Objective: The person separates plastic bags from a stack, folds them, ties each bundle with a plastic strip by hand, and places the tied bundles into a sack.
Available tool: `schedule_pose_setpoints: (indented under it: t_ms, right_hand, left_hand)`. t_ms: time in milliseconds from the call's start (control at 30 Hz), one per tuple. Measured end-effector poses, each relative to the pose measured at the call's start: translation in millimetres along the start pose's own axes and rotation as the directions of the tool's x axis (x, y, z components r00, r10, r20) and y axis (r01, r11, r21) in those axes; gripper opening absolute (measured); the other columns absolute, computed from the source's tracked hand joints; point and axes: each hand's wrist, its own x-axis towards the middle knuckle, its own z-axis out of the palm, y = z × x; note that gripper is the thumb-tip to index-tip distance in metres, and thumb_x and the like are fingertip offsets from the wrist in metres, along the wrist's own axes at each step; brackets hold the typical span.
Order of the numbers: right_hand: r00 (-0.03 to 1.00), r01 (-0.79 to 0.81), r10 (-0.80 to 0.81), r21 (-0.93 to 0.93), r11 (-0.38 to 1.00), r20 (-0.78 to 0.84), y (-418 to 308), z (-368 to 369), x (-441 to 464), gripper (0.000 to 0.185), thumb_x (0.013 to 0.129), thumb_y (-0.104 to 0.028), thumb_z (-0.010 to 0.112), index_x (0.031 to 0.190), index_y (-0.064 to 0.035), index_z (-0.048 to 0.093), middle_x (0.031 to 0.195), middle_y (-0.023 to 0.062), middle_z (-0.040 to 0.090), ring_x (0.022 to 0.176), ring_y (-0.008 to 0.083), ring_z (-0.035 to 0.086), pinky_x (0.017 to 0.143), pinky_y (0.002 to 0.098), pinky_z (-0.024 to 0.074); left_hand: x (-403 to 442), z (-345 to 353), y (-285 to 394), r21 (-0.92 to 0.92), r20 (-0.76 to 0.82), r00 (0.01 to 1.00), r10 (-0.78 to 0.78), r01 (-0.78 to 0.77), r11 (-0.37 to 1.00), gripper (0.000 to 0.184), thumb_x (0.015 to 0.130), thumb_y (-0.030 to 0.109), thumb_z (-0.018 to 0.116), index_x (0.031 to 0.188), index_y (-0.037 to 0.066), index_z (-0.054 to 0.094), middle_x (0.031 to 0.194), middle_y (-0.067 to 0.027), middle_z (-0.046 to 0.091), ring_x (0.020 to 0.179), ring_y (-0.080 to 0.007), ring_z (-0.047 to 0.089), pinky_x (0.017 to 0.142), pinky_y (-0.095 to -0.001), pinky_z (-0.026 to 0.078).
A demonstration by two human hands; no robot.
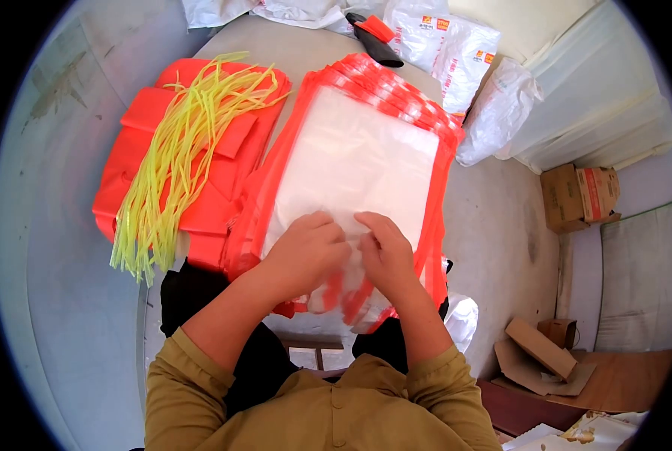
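A stack of clear plastic bags with red edges (358, 143) lies in front of me. Over its near half, my left hand (312, 246) is closed, knuckles up. Beside it my right hand (387, 252) is closed too, thumb and index finger toward the left hand. Between and below both hands hangs the crumpled, blurred near end of a clear bag (357, 299) with red streaks; the fingers appear to pinch it, though the grip itself is partly hidden. To the left, a bundle of yellow plastic strips (172, 161) lies across folded red sheets (144, 113).
A black object with a red piece (377, 41) lies behind the stack. White printed sacks (456, 56) line the table's far edge. Cardboard boxes (569, 197) stand at the right, and flattened cardboard (539, 357) lies lower right. A wall (58, 188) runs along the left.
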Motion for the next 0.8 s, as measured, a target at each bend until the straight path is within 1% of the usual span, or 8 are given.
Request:
schedule_pose_setpoints:
  t_ms: [33, 133, 233, 333, 500, 600, 700, 800]
  right_hand:
    - [0.999, 0.029, -0.029, 0.000, 1.000, -0.040, 2.8, -1.6, -5.1, 0.030, 0.092, -0.003, 0.066, 0.122, -0.0056, 0.066, 0.111, 0.0168, 0.071, 0.103, 0.0368, 0.069, 0.086, 0.0410, 0.0564]
    - [0.988, 0.149, -0.151, -0.048, 0.988, -0.040, 10.4, -7.1, -31.1, 0.023, 0.090, -0.001, 0.066, 0.111, -0.0052, 0.069, 0.113, 0.0162, 0.070, 0.102, 0.0364, 0.068, 0.086, 0.0419, 0.0562]
    - [0.924, 0.382, -0.377, -0.188, 0.905, 0.066, 3.1, -6.3, -43.8, 0.023, 0.083, 0.000, 0.068, 0.105, -0.0046, 0.070, 0.110, 0.0152, 0.069, 0.100, 0.0351, 0.068, 0.085, 0.0430, 0.0562]
    - [0.868, 0.495, -0.489, -0.222, 0.840, 0.085, 0.0, -1.3, -33.2, 0.024, 0.077, 0.000, 0.070, 0.101, -0.0032, 0.070, 0.110, 0.0136, 0.068, 0.102, 0.0344, 0.067, 0.086, 0.0433, 0.0560]
    - [0.869, 0.491, -0.487, -0.277, 0.826, 0.091, 5.9, 0.4, -27.2, 0.026, 0.075, 0.000, 0.070, 0.101, -0.0014, 0.070, 0.116, 0.0133, 0.068, 0.109, 0.0339, 0.066, 0.092, 0.0430, 0.0555]
    - [0.867, 0.492, -0.490, -0.325, 0.808, 0.093, 7.8, 0.0, -23.2, 0.028, 0.075, 0.000, 0.071, 0.103, -0.0014, 0.071, 0.118, 0.0130, 0.068, 0.113, 0.0333, 0.065, 0.094, 0.0426, 0.0554]
    - [0.860, 0.501, -0.497, -0.365, 0.785, 0.112, 10.6, -2.3, -17.9, 0.029, 0.075, -0.001, 0.071, 0.105, -0.0017, 0.072, 0.119, 0.0118, 0.068, 0.114, 0.0326, 0.065, 0.095, 0.0424, 0.0554]
    - [0.857, 0.509, -0.498, -0.381, 0.772, 0.135, 12.1, -4.1, -14.9, 0.032, 0.075, -0.001, 0.071, 0.107, -0.0022, 0.072, 0.120, 0.0107, 0.069, 0.115, 0.0318, 0.065, 0.096, 0.0421, 0.0554]
  left_hand:
    - [0.5, 1.2, -1.0, 0.001, 0.001, 1.000, -0.010, 0.010, 1.000, 0.007, 0.078, 0.009, 0.071, 0.079, 0.009, 0.065, 0.088, -0.0053, 0.062, 0.092, -0.0290, 0.059, 0.084, -0.0398, 0.049]
    - [3.3, 5.0, -2.7, -0.001, 0.017, 0.999, -0.044, 0.044, 0.999, 0.008, 0.080, 0.009, 0.072, 0.082, 0.008, 0.064, 0.086, -0.0068, 0.062, 0.091, -0.0311, 0.060, 0.082, -0.0418, 0.049]
    - [5.9, 9.0, -5.3, -0.014, 0.024, 0.996, -0.087, 0.087, 0.996, 0.011, 0.080, 0.008, 0.073, 0.083, 0.007, 0.063, 0.085, -0.0080, 0.062, 0.088, -0.0329, 0.061, 0.079, -0.0438, 0.050]
    - [5.5, 14.4, -7.3, -0.029, -0.019, 0.993, -0.119, 0.118, 0.993, 0.012, 0.079, 0.007, 0.074, 0.084, 0.007, 0.064, 0.086, -0.0088, 0.063, 0.086, -0.0341, 0.061, 0.077, -0.0449, 0.051]
    - [7.2, 13.6, -4.8, 0.015, -0.010, 0.981, -0.194, 0.194, 0.981, 0.013, 0.078, 0.007, 0.075, 0.085, 0.007, 0.064, 0.088, -0.0099, 0.065, 0.088, -0.0343, 0.062, 0.076, -0.0447, 0.052]
    - [3.4, 13.8, -7.2, 0.018, -0.013, 0.988, -0.152, 0.153, 0.988, 0.016, 0.077, 0.008, 0.076, 0.090, 0.006, 0.066, 0.093, -0.0113, 0.065, 0.092, -0.0337, 0.064, 0.078, -0.0438, 0.053]
    - [0.4, 9.1, -9.7, 0.040, -0.029, 0.996, -0.082, 0.083, 0.996, 0.024, 0.077, 0.008, 0.075, 0.100, 0.007, 0.070, 0.105, -0.0119, 0.066, 0.101, -0.0331, 0.064, 0.085, -0.0439, 0.053]
    - [-0.9, -7.3, -6.1, 0.042, 0.046, 0.997, -0.060, 0.058, 0.997, 0.035, 0.077, 0.009, 0.075, 0.112, 0.008, 0.072, 0.119, -0.0109, 0.065, 0.112, -0.0326, 0.062, 0.095, -0.0454, 0.051]
